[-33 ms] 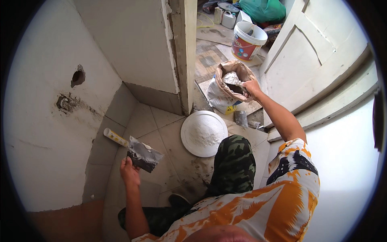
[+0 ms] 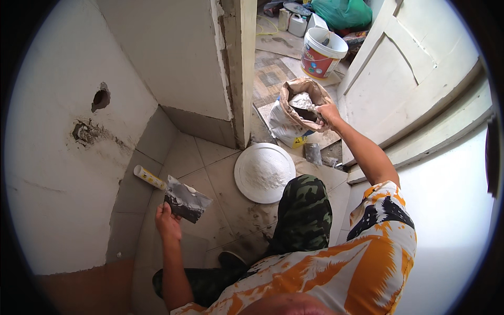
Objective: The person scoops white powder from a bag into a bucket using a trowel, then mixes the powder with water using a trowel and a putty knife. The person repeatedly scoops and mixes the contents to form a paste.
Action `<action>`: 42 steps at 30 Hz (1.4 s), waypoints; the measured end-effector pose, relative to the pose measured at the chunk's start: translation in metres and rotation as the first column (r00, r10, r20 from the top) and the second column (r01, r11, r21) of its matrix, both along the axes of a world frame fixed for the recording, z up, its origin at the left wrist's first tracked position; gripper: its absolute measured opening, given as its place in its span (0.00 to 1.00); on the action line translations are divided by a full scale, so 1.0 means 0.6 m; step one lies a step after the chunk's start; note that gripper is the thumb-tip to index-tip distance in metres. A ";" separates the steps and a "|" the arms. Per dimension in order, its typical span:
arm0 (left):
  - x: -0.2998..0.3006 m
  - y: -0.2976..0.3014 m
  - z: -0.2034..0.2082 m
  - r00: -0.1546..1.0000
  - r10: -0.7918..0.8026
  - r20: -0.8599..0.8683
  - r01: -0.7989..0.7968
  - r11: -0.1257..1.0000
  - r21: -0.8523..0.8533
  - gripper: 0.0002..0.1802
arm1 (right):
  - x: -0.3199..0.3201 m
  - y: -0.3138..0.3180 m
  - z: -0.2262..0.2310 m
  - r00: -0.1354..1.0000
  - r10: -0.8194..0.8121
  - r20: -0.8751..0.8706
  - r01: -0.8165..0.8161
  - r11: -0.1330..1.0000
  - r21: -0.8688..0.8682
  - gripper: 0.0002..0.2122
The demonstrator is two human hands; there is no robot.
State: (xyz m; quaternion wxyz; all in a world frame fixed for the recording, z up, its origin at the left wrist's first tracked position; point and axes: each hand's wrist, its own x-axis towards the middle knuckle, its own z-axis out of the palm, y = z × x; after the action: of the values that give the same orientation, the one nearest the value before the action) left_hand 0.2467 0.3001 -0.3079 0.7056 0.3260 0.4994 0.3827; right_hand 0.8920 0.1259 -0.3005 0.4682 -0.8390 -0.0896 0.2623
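My left hand (image 2: pixel 168 223) grips one edge of a dark, flat rectangular plate (image 2: pixel 186 202), its face smeared with white. It is held above the tiled floor. My right hand (image 2: pixel 329 116) is closed at the mouth of an open paper bag (image 2: pixel 286 126). From its fingers a dark flat-bladed tool (image 2: pixel 304 112) reaches into the bag, with a heap of white powder (image 2: pixel 301 100) on or behind the blade; the tool's handle is hidden by the hand. On the floor between my hands lies a round white tray (image 2: pixel 243 186) with a mound of white powder (image 2: pixel 268 172).
A white and yellow cartridge tube (image 2: pixel 149 177) rests by the left wall. Near the bag lies a small grey slab (image 2: pixel 313 154). Beyond the doorway stands a bucket (image 2: pixel 321 55), with jugs and a green plastic bag (image 2: pixel 344 13) behind. The open door (image 2: pixel 404 68) bounds the right side.
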 end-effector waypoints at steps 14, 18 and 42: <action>0.037 0.000 0.028 0.999 0.042 -0.024 -0.042 0.999 0.000 0.05 | -0.116 -0.098 0.166 0.975 0.217 0.052 -0.220 0.973 0.073 0.13; 0.042 0.004 0.018 0.997 0.073 -0.005 -0.073 0.997 -0.010 0.06 | -0.173 -0.096 0.177 0.942 0.335 -0.027 -0.331 0.939 0.098 0.14; 0.044 0.001 0.029 0.997 0.079 0.017 -0.080 0.995 0.068 0.07 | -0.318 0.146 -0.130 0.150 0.926 -0.346 -0.586 -0.199 -0.785 0.12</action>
State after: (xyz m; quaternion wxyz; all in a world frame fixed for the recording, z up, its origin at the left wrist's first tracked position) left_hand 0.2732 0.3005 -0.2907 0.6820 0.3271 0.4934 0.4295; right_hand 0.7012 0.2136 -0.3786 -0.2808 -0.7143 -0.5458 0.3362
